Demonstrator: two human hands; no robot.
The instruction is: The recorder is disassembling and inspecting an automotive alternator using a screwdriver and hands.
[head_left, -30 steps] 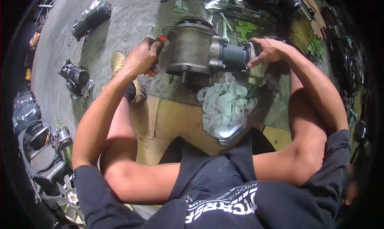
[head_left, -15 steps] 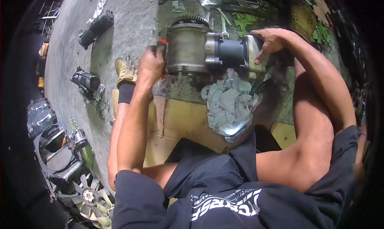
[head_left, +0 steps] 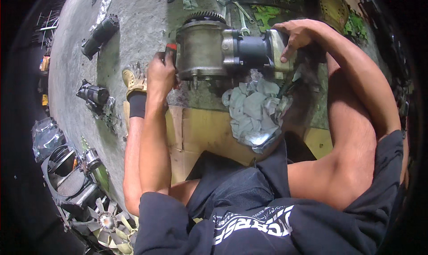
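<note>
A metal housing (head_left: pixel 200 50) with a toothed gear (head_left: pixel 203 17) on top lies sideways to me, joined to a dark cylinder (head_left: pixel 251 50) and a pale end block (head_left: pixel 280 68). My left hand (head_left: pixel 161 72) is closed on a red-and-black handled tool (head_left: pixel 171 49), held upright at the housing's left side; its lower part is hidden. My right hand (head_left: pixel 295 40) grips the end block from above, thumb pointing down along its face. A crumpled pale cloth (head_left: pixel 254 110) lies below the assembly. Two wrenches (head_left: pixel 244 25) lie behind it.
Cardboard (head_left: pixel 200 128) lies between my legs. A dark cylindrical part (head_left: pixel 99 36) and a starter-like part (head_left: pixel 92 93) lie at left, with a radiator (head_left: pixel 71 177) and a fan (head_left: pixel 107 221) lower left. My shoe (head_left: pixel 136 81) rests beside the assembly; green pieces (head_left: pixel 263 14) lie behind.
My left hand has turned more upright and come closer in against the housing's side. My right hand and the assembly sit slightly higher in view; the view itself has shifted a little.
</note>
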